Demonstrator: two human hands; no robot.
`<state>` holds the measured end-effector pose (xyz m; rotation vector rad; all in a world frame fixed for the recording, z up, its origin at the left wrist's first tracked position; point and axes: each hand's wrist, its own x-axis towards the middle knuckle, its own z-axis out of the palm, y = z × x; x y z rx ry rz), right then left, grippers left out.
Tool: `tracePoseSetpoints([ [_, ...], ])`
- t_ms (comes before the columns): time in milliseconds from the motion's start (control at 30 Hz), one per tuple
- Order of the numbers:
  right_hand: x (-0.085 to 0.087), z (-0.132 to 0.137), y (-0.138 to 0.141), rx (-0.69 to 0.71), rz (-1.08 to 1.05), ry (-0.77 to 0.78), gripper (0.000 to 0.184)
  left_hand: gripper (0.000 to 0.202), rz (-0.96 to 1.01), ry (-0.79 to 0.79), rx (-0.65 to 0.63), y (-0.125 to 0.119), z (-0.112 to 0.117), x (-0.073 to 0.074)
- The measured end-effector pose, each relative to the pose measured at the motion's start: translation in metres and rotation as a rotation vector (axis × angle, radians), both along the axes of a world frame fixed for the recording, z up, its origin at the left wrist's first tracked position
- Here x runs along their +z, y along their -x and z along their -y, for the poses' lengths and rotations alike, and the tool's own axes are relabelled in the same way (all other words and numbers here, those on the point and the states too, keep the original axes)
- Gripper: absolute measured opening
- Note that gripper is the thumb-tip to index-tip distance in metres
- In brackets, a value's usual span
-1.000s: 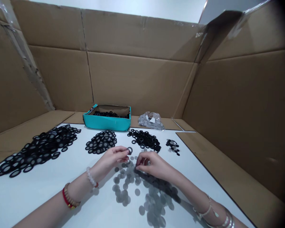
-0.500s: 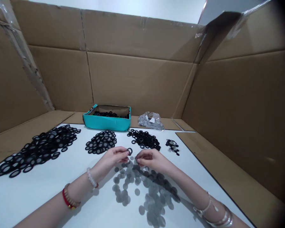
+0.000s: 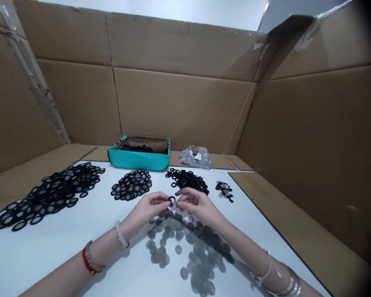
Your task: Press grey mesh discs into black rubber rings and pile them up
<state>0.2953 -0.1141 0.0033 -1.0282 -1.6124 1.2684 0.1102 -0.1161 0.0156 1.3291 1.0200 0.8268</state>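
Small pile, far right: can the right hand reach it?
Probably yes: nothing lies between the right hand and the small pile, though its fingers are at the black ring.

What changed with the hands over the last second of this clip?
The right hand has risen from the mesh discs to meet the black ring, which the left hand still pinches, now slightly further right. The black ring piles and teal box stayed put.

The rings (image 3: 131, 185) were matt black rubber, the discs (image 3: 178, 249) dull metal mesh, the walls (image 3: 179, 108) matt corrugated cardboard, the bag (image 3: 195, 157) glossy clear plastic.
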Motion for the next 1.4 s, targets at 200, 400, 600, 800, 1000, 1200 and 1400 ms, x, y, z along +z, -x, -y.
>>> tracePoseSetpoints([
  [200,0.002,0.004,0.004,-0.026,0.029,0.056,0.03,0.017,-0.068,-0.214,-0.056,-0.003,0.005,-0.001],
  [400,0.004,0.005,0.004,-0.034,0.043,0.042,0.029,0.015,-0.083,-0.228,-0.004,-0.007,0.008,-0.001],
  [600,0.009,0.009,0.005,-0.015,0.008,0.004,0.028,0.015,-0.092,-0.164,0.039,-0.008,0.008,0.003],
  [800,0.004,0.01,0.008,-0.026,0.055,-0.022,0.032,0.016,-0.014,-0.148,0.103,-0.007,0.009,-0.002],
  [1000,0.009,0.012,0.01,-0.017,0.008,-0.011,0.029,0.019,0.116,-0.118,0.143,-0.01,0.011,-0.002],
  [1200,0.012,0.015,0.007,-0.009,0.033,-0.066,0.02,0.019,0.112,0.001,0.033,-0.008,0.014,0.009],
  [1400,0.002,0.011,0.006,0.001,0.041,-0.118,0.018,0.015,-0.076,-0.108,0.007,-0.005,0.008,0.008],
])
